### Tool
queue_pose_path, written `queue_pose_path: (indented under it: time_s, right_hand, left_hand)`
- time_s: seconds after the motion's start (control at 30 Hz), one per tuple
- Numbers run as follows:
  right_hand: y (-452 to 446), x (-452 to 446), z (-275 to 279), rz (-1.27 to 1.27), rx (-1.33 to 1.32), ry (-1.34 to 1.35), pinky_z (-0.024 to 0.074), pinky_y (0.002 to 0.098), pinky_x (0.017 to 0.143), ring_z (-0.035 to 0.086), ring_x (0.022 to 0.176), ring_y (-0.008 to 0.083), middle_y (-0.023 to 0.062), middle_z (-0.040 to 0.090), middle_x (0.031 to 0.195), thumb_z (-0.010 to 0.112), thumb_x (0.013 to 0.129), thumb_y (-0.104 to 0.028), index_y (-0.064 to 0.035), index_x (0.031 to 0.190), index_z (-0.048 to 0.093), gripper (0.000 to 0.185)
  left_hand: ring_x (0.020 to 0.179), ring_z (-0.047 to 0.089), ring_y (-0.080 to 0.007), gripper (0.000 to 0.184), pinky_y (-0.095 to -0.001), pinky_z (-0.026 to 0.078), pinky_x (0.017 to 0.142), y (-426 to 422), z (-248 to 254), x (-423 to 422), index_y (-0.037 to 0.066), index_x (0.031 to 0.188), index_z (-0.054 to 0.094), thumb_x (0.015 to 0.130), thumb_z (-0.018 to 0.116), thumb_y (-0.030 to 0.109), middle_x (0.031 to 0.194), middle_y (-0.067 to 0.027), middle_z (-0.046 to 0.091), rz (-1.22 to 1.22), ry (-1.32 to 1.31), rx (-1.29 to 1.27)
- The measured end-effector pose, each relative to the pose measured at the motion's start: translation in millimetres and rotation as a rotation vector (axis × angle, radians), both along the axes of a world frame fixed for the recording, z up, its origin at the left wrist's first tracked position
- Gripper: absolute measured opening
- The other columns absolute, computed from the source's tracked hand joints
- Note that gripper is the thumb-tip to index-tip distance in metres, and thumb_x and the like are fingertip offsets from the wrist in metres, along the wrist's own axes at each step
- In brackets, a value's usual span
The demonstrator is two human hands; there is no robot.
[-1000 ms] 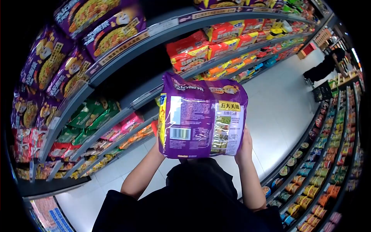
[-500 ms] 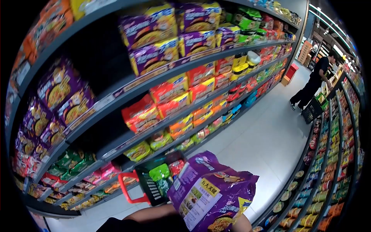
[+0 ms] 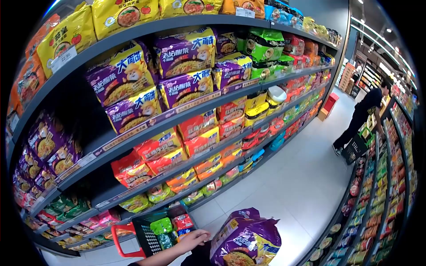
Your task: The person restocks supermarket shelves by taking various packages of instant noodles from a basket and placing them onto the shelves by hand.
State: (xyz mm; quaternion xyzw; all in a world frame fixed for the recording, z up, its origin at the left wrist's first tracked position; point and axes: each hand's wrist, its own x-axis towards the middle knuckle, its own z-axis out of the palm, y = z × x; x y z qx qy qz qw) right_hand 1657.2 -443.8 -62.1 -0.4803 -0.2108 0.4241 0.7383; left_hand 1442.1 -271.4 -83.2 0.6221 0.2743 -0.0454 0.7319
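Note:
A large purple multipack of instant noodles [image 3: 248, 241] is held up at the bottom middle of the view, its printed front with a noodle bowl facing me. My left hand [image 3: 195, 239] is just left of the pack, its fingers loosely stretched toward it and holding nothing. My right hand is hidden behind or below the pack, which stays up without the left hand on it. Beneath my left forearm on the floor stands a dark shopping basket [image 3: 146, 237] with a red handle [image 3: 122, 239]. Inside it are green packs [image 3: 161, 226] and a red pack [image 3: 183, 221].
To the left, a tall shelf [image 3: 177, 106] carries purple noodle packs [image 3: 186, 51], red packs [image 3: 159, 144] and yellow packs [image 3: 128, 17]. Another shelf [image 3: 377, 195] runs along the right. Up the aisle, a person in dark clothes [image 3: 366, 111] bends beside a black basket [image 3: 355, 148].
The purple pack has turned and moved lower. My left hand has come off it and now shows at its left. The view has shifted, and the person up the aisle leans toward the shelf.

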Motion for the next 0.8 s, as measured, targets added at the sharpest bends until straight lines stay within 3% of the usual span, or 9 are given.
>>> queue_pose_path:
  time_s: [0.13,0.17,0.23,0.3,0.33,0.47,0.57,0.7,0.8]
  right_hand:
    - [26,51,-9,-0.020,-0.093,-0.137,0.0462,0.0447,0.100,0.055,0.118,0.0260,0.0135,0.054,0.132,0.047,0.098,-0.049,-0.0067,0.141,0.040,0.061]
    - [37,75,-21,-0.116,0.001,0.663,0.0442,0.0379,0.102,0.055,0.120,0.0246,0.0127,0.056,0.129,0.041,0.103,-0.039,-0.0056,0.135,0.044,0.047]
    - [87,141,-27,-0.242,-0.141,0.291,0.0458,0.0363,0.099,0.056,0.115,0.0227,0.0116,0.059,0.125,0.041,0.103,-0.035,-0.0017,0.130,0.047,0.043]
    - [127,183,14,-0.200,-0.079,0.085,0.0457,0.0347,0.097,0.057,0.113,0.0194,0.0110,0.058,0.125,0.042,0.103,-0.034,0.0009,0.127,0.049,0.043]
    - [145,208,28,-0.230,-0.052,0.039,0.0445,0.0351,0.098,0.057,0.113,0.0192,0.0105,0.058,0.125,0.043,0.103,-0.033,0.0004,0.129,0.047,0.042]
    - [234,304,117,-0.269,0.335,-0.293,0.0431,0.0385,0.100,0.055,0.116,0.0212,0.0096,0.055,0.125,0.052,0.096,-0.048,-0.0007,0.132,0.041,0.060]
    - [300,349,185,-0.441,0.626,-0.372,0.0449,0.0400,0.099,0.055,0.115,0.0223,0.0107,0.052,0.128,0.053,0.094,-0.053,-0.0008,0.134,0.037,0.068]
    - [370,389,242,-0.536,0.721,-0.498,0.0440,0.0356,0.096,0.054,0.113,0.0196,0.0091,0.054,0.124,0.057,0.094,-0.048,0.0015,0.132,0.038,0.066]
    - [417,407,262,-0.496,0.821,-0.348,0.0401,0.0343,0.099,0.053,0.113,0.0178,0.0090,0.054,0.124,0.056,0.096,-0.047,0.0018,0.130,0.041,0.062]
  left_hand:
    - [0.128,0.044,-0.0261,0.069,-0.0360,0.043,0.101,13,74,38,0.001,0.145,0.025,0.094,0.063,0.027,0.138,-0.0149,0.037,-0.018,-0.301,0.294]
    - [0.131,0.039,-0.0277,0.083,-0.0381,0.039,0.105,18,72,50,0.001,0.149,0.017,0.090,0.068,0.030,0.141,-0.0158,0.031,-0.086,-0.277,0.432]
    - [0.138,0.026,-0.0276,0.118,-0.0403,0.022,0.115,53,68,109,0.000,0.150,0.004,0.071,0.086,0.032,0.147,-0.0189,0.024,0.094,-0.224,0.363]
    - [0.133,0.038,-0.0317,0.100,-0.0445,0.032,0.111,86,91,153,0.001,0.147,0.022,0.073,0.084,0.029,0.143,-0.0200,0.034,0.230,-0.369,0.461]
    - [0.140,0.023,-0.0360,0.123,-0.0446,0.022,0.115,113,99,174,0.000,0.149,0.013,0.061,0.091,0.036,0.147,-0.0237,0.024,0.181,-0.365,0.594]
    - [0.136,0.025,-0.0408,0.123,-0.0435,0.025,0.114,186,198,262,0.002,0.152,0.012,0.061,0.090,0.033,0.141,-0.0217,0.023,0.366,-0.455,1.107]
    - [0.116,0.044,-0.0338,0.082,-0.0377,0.046,0.093,211,267,309,0.004,0.146,0.036,0.076,0.078,0.011,0.126,-0.0184,0.037,0.679,-0.678,1.492]
    - [0.118,0.047,-0.0328,0.058,-0.0376,0.041,0.098,240,318,362,0.002,0.145,0.038,0.090,0.056,0.004,0.126,-0.0193,0.044,0.675,-0.837,1.466]
    - [0.140,0.027,-0.0372,0.061,-0.0414,0.022,0.114,250,334,387,-0.003,0.148,0.027,0.099,0.045,0.030,0.150,-0.0244,0.025,0.507,-1.008,1.326]
